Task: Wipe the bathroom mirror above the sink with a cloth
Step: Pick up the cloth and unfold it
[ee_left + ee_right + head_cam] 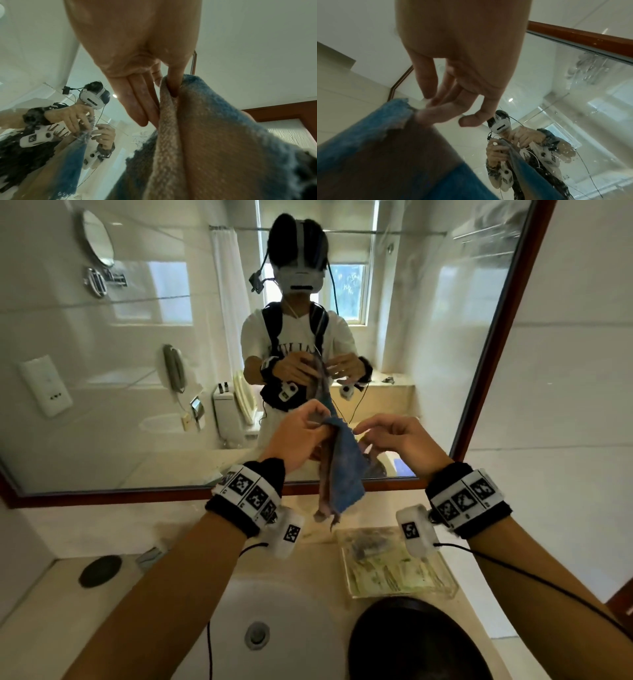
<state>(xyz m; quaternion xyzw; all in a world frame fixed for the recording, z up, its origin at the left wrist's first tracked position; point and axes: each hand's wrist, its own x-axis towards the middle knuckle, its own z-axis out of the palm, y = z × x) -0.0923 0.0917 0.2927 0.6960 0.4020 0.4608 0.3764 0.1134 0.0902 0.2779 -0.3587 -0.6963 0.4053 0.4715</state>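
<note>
I see one blue cloth [343, 470]; my left hand [298, 436] pinches its top, cloth hanging toward 6 o'clock; my right hand [394, 440], fingers loose, touches its edge.

Glossy pale wall tiles [565, 371] at three o'clock; beige stone counter [41, 621] at seven; white basin [274, 604] at six, bright daylight.

The cloth [342, 460] is a blue, fuzzy rag with a frayed, ragged edge and a brownish-pink reverse side; it hangs folded lengthwise in the air, its top corner highest and its tattered lower end dangling above the counter. The mirror [137, 354] is a wide wall pane in a reddish-brown wooden frame, mounted upright above the sink [274, 604], a white oval basin with a metal drain.
</note>
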